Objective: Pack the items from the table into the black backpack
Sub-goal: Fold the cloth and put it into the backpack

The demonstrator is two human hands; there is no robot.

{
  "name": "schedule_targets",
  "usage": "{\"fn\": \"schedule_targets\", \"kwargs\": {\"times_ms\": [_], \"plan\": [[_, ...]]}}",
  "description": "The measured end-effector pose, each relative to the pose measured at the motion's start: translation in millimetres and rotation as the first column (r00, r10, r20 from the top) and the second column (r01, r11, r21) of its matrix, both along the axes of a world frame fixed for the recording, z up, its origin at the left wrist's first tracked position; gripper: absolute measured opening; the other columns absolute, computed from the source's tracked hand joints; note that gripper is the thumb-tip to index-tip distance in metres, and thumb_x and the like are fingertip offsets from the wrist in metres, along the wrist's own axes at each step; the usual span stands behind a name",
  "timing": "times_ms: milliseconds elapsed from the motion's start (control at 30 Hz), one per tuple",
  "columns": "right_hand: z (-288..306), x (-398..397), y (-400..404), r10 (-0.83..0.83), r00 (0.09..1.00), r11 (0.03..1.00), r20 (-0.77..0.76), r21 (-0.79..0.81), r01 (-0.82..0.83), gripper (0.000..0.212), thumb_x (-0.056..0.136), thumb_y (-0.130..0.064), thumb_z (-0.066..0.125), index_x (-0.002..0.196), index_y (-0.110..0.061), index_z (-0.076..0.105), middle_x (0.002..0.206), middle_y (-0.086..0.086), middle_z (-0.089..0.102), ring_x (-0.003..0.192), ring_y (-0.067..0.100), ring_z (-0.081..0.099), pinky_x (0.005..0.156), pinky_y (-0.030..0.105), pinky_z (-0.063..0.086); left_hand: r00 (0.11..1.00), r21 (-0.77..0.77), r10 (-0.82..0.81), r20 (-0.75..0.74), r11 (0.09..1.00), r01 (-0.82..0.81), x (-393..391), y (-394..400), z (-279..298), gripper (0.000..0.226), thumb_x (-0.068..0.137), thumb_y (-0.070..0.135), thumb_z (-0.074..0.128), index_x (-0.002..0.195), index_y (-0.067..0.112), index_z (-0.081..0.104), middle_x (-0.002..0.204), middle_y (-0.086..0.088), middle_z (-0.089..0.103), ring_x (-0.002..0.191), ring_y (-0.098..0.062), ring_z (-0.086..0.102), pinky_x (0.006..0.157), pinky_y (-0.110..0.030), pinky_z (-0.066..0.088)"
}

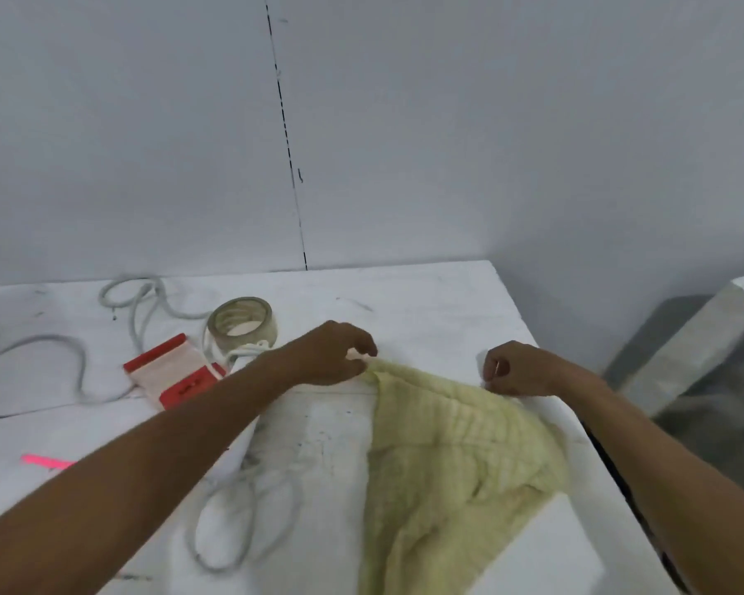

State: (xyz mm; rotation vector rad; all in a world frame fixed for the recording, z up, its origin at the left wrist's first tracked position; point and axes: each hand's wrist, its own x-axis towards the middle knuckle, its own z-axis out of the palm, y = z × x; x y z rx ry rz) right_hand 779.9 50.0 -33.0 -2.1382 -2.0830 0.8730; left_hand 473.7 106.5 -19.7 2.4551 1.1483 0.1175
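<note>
Yellow-green waffle cloth [452, 457] held by its far edge, one corner in each of my hands, on the white table [426, 302].

My left hand [331, 354] pinched the cloth's far-left corner between thumb and fingertips; my right hand [516, 369] was curled closed at the far-right corner, apparently gripping the hem, though blur hid the contact. Cloth lay spread toward me, its near end off the bottom of the view. In my judgement, folding it well called for level corners, a taut edge and a square fold before packing. Tape roll [242, 322], red-and-white packet [172, 371] and grey cords [245, 517] remained on the table. Black backpack was not in view.
</note>
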Motion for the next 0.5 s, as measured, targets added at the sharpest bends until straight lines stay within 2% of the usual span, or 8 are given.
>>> {"fn": "schedule_targets", "kwargs": {"times_ms": [100, 200, 267, 367, 433, 500], "plan": [[-10, -14, -2, 0.072, 0.997, 0.997, 0.017, 0.018, -0.072, 0.014, 0.077, -0.024, 0.073, 0.079, -0.018, 0.061, 0.077, -0.015, 0.054, 0.066, 0.003, 0.053, 0.056, 0.014, 0.041, 0.99, 0.024, 0.132, -0.054, 0.991, -0.131, 31, -3, -40, 0.042, 0.088, 0.035, 0.061, 0.128, 0.023, 0.056, 0.126, -0.005, 0.056, 0.12, -0.024, 0.049, 0.1, -0.038, 0.039], [-17, -20, -5, 0.134, 0.991, 0.991, -0.008, 0.01, -0.134, 0.011, 0.079, -0.021, 0.068, 0.076, -0.022, 0.057, 0.08, -0.014, 0.053, 0.072, 0.007, 0.054, 0.06, 0.018, 0.042, 0.969, 0.132, 0.193, -0.152, 0.976, -0.174, 45, -11, -51, 0.045, 0.087, 0.045, 0.059, 0.129, 0.029, 0.054, 0.124, -0.001, 0.055, 0.121, -0.023, 0.045, 0.098, -0.041, 0.036], [-21, -25, -6, 0.182, 0.983, 0.983, 0.022, -0.022, -0.182, 0.01, 0.083, -0.019, 0.061, 0.074, -0.024, 0.056, 0.083, -0.011, 0.055, 0.076, 0.011, 0.056, 0.065, 0.022, 0.044, 0.966, 0.189, 0.19, -0.173, 0.969, -0.157, 45, -13, -50, 0.037, 0.087, 0.043, 0.057, 0.121, 0.028, 0.06, 0.118, 0.002, 0.06, 0.116, -0.021, 0.049, 0.094, -0.039, 0.032], [-17, -30, -8, 0.222, 0.974, 0.975, 0.047, -0.024, -0.221, 0.017, 0.085, -0.02, 0.055, 0.068, -0.023, 0.051, 0.08, -0.008, 0.054, 0.07, 0.013, 0.051, 0.063, 0.026, 0.042, 0.983, 0.133, 0.154, -0.102, 0.981, -0.14, 38, -14, -40, 0.019, 0.084, 0.032, 0.062, 0.1, 0.021, 0.064, 0.098, 0.004, 0.061, 0.102, -0.02, 0.052, 0.08, -0.032, 0.032], [-1, -30, -6, 0.208, 0.977, 0.977, -0.044, 0.066, -0.205, 0.023, 0.084, -0.015, 0.053, 0.063, -0.021, 0.046, 0.072, -0.008, 0.051, 0.062, 0.01, 0.045, 0.059, 0.025, 0.038, 0.991, 0.038, 0.136, 0.0, 0.99, -0.136, 29, -13, -26, 0.008, 0.082, 0.017, 0.062, 0.085, 0.022, 0.055, 0.086, 0.002, 0.054, 0.084, -0.02, 0.05, 0.069, -0.028, 0.034], [27, -28, -2, 0.17, 0.955, 0.975, -0.244, 0.179, -0.127, 0.03, 0.087, -0.01, 0.05, 0.06, -0.021, 0.044, 0.07, -0.006, 0.054, 0.06, 0.01, 0.048, 0.058, 0.026, 0.037, 0.986, -0.035, 0.142, 0.085, 0.99, -0.139, 19, -9, 0, 0.026, 0.083, 0.009, 0.058, 0.075, 0.028, 0.041, 0.075, 0.002, 0.051, 0.069, -0.02, 0.043, 0.062, -0.03, 0.035]]}}
